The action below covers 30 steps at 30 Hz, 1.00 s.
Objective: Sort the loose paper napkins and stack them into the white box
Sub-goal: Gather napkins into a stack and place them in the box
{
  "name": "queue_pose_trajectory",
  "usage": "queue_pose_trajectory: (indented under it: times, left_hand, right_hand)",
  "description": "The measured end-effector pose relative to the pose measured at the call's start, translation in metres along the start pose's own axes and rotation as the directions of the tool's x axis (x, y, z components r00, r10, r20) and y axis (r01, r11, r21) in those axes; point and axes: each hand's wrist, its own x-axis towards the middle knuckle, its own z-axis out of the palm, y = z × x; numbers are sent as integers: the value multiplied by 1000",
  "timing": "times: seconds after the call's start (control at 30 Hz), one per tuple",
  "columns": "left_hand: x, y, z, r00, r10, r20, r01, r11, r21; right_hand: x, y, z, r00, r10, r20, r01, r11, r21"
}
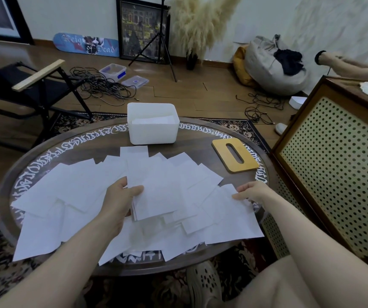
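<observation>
Several loose white paper napkins [72, 192] lie scattered and overlapping across the dark oval table [200, 138]. My left hand [118, 198] grips a small stack of napkins [156, 198] by its left edge, held just above the pile. At the right side of the pile, my right hand [252, 192] pinches the corner of a single napkin [234, 216]. The white box [153, 134] stands at the far edge of the table, open on top, with some napkins lying flat inside it.
A yellow wooden lid with a slot [235, 155] lies on the table to the right of the box. A perforated cabinet [334, 165] stands close on the right. A black chair [30, 87] and cables [103, 87] are on the floor behind.
</observation>
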Motion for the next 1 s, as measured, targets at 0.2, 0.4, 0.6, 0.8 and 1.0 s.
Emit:
queue_pose_trajectory:
  times: [0.2,0.4,0.6,0.8,1.0]
  left_hand:
    - [0,1,2,1000,-9,3,9,1000,-9]
    - [-1,0,2,1000,-6,13,6,1000,-5]
    - [0,0,1,1000,-13,15,13,1000,4]
    - [1,-1,1,1000,-20,11,20,1000,16]
    - [2,-2,2,1000,-27,11,26,999,22]
  right_hand:
    - [-2,4,-5,1000,-16,18,16,999,-34]
    - [1,12,-2,997,-80,14,81,989,-124]
    - [0,12,-4,981,-145,-127,128,983,-133]
    - [-18,-3,-13,946,-207,-249,265,937,229]
    - [-26,-13,-20,873,-274,-403,432,816,383]
